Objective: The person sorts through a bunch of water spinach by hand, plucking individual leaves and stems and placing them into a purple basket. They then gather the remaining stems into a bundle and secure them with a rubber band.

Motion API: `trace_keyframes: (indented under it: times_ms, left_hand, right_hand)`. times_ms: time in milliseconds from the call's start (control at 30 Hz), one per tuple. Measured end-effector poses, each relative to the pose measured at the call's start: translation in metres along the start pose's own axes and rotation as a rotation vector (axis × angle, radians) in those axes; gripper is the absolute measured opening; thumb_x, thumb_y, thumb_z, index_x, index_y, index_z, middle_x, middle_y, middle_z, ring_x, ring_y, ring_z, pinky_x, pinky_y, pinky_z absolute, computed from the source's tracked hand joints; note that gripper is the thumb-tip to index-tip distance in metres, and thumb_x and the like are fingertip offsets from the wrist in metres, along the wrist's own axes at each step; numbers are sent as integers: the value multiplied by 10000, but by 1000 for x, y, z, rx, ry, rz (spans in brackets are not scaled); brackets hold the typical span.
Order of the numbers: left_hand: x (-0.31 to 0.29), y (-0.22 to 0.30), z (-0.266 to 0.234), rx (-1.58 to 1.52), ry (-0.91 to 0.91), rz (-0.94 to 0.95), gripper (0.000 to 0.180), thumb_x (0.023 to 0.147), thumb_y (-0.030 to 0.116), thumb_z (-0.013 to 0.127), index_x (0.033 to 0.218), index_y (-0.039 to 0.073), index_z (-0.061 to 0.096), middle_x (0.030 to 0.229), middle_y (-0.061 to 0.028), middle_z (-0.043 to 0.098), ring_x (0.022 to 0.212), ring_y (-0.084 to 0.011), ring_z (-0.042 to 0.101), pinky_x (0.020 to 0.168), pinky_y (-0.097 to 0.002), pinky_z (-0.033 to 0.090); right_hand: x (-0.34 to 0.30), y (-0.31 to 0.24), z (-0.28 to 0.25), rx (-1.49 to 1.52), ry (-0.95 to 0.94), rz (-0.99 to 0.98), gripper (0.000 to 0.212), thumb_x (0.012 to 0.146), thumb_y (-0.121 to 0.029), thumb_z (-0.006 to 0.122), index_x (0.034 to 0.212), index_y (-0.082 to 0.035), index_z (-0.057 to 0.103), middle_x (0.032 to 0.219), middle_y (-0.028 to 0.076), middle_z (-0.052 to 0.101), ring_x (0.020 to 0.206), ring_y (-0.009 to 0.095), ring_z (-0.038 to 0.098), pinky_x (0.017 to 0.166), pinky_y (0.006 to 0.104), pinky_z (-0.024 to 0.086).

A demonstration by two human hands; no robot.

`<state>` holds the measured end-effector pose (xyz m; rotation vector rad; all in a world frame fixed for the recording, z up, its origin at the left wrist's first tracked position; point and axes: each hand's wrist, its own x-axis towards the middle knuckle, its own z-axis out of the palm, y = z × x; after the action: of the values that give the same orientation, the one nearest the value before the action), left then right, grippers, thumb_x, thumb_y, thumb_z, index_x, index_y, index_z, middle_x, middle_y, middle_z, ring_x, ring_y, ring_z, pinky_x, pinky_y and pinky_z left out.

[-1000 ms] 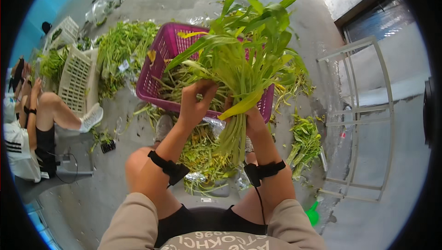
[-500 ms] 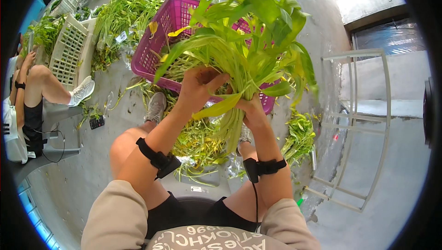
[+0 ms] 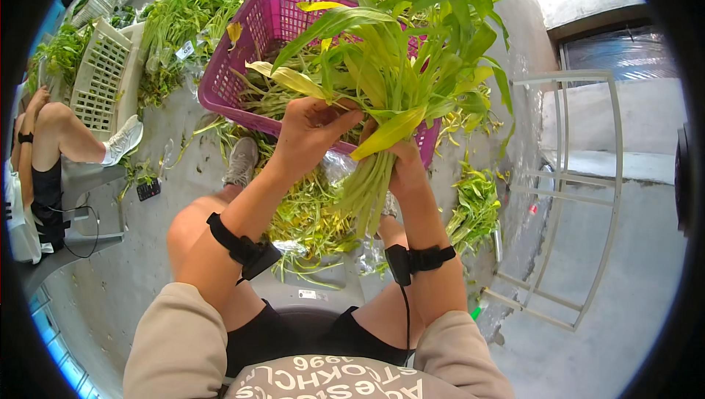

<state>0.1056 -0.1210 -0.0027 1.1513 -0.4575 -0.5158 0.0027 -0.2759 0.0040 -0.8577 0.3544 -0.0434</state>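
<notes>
My right hand is closed around the stems of a bunch of water spinach, whose leaves fan out upward and away from me. Some of those leaves are yellow, one broad one lying across the bunch just above the right hand. On the bunch's left side my left hand is closed in a pinch, thumb against fingers. A pale yellow leaf runs into its fingertips; their exact hold is partly hidden. Beyond and beneath the bunch sits a purple plastic basket with stems and leaves inside.
Loose yellow-green trimmings lie on the floor between my legs. A small pile of greens rests at right, near a white metal frame. Farther left are a heap of greens, a cream crate and another seated person.
The bunch has tipped to the right and lowered slightly, and the basket appears farther left. The left hand stays pinched beside the stems; the right hand keeps its hold.
</notes>
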Motion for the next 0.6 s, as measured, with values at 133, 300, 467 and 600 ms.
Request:
trace_keyframes:
  times_ms: [133,300,467,600]
  left_hand:
    - [3,-1,3,56,-1,17,147,903,12,710,1038,-45,709,882,-31,731,759,-43,649,665,-217,515]
    - [7,-7,2,26,-8,68,153,882,8,693,1026,-41,700,862,-39,728,737,-55,657,661,-229,523]
    - [4,-6,0,43,35,62,157,854,23,708,999,-36,692,802,-28,713,688,-49,637,623,-224,505]
    - [2,-5,-3,218,45,39,122,834,37,730,925,-28,680,731,2,666,644,-21,577,580,-207,449]
  right_hand:
    - [-5,-6,5,-68,19,-25,323,795,-85,676,1107,-16,627,895,72,661,761,199,643,690,341,528]
    - [-2,-1,-5,-161,19,2,330,796,-68,686,1116,-7,636,898,87,679,756,195,647,684,330,526]
    - [-4,-2,6,-155,44,4,328,798,-51,681,1119,3,645,902,99,689,757,195,652,680,328,527]
    - [-4,-2,4,-230,29,50,438,759,-64,645,1189,4,593,968,119,673,769,223,661,669,352,553]
